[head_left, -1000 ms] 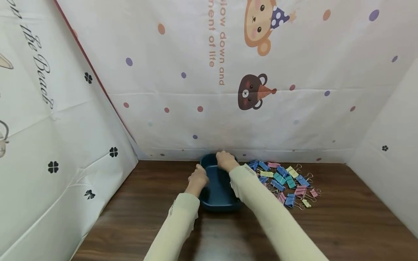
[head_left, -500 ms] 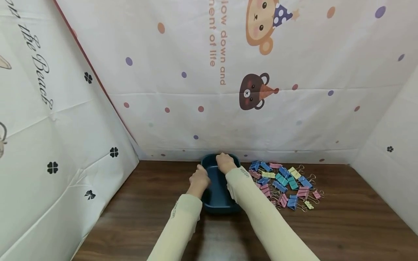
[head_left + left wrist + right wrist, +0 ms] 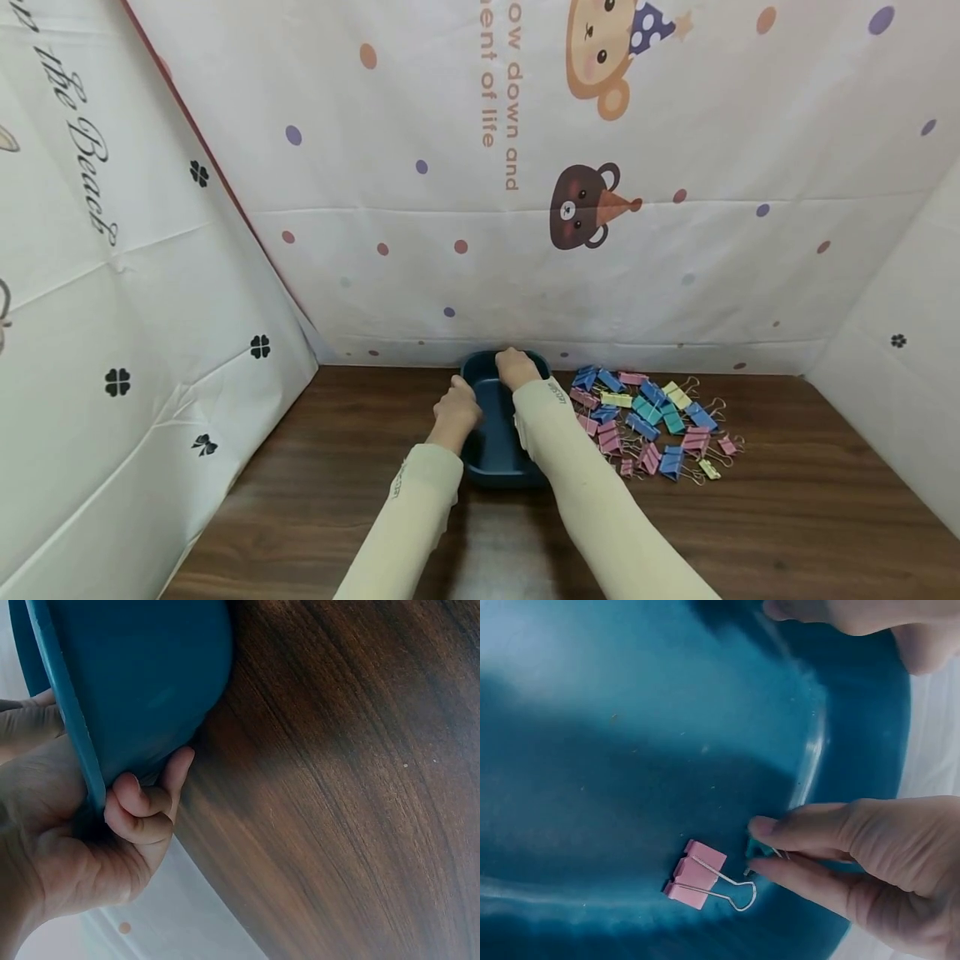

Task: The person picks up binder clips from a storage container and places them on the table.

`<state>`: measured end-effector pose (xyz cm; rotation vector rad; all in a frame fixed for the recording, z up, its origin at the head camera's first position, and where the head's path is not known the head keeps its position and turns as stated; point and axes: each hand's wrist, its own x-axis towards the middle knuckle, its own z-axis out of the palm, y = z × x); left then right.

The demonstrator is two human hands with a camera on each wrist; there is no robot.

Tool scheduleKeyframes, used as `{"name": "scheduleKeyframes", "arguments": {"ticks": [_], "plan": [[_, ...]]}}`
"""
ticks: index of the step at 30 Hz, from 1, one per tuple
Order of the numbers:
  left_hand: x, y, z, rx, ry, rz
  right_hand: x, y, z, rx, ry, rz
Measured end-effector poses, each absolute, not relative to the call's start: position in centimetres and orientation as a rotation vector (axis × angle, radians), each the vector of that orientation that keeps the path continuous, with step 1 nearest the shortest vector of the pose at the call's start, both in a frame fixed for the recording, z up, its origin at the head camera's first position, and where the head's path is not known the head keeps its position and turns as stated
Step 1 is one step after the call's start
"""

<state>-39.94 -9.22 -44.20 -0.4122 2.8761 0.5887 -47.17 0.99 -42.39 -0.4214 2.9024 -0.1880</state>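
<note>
A deep blue plastic basin (image 3: 495, 446) stands on the table. My left hand (image 3: 456, 410) grips its left rim; in the left wrist view the fingers (image 3: 142, 810) curl against the outer wall. My right hand (image 3: 517, 367) reaches into the far end of the basin. In the right wrist view the thumb and a finger of that hand pinch a small teal binder clip (image 3: 759, 847), mostly hidden by the fingertips. Just beside it, a pink binder clip (image 3: 697, 874) with wire handles lies on the basin floor.
Several blue, pink, yellow and teal binder clips (image 3: 645, 425) lie in a loose pile right of the basin. The right sleeve (image 3: 577, 454) passes close to them. A printed white sheet (image 3: 420, 283) hangs behind the dark wooden table (image 3: 337, 467).
My right forearm has swung slightly left, uncovering more pink clips at the pile's near left side. The right hand stays inside the basin, and the left hand keeps hold of the rim.
</note>
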Motion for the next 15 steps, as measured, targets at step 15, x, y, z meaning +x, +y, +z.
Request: {"name": "scheduleKeyframes", "arguments": {"ticks": [15], "plan": [[-39.8, -8.8, -44.1, -0.434, 2.884, 0.631, -44.5, 1.6, -41.3, -0.498, 2.856, 0.014]]}}
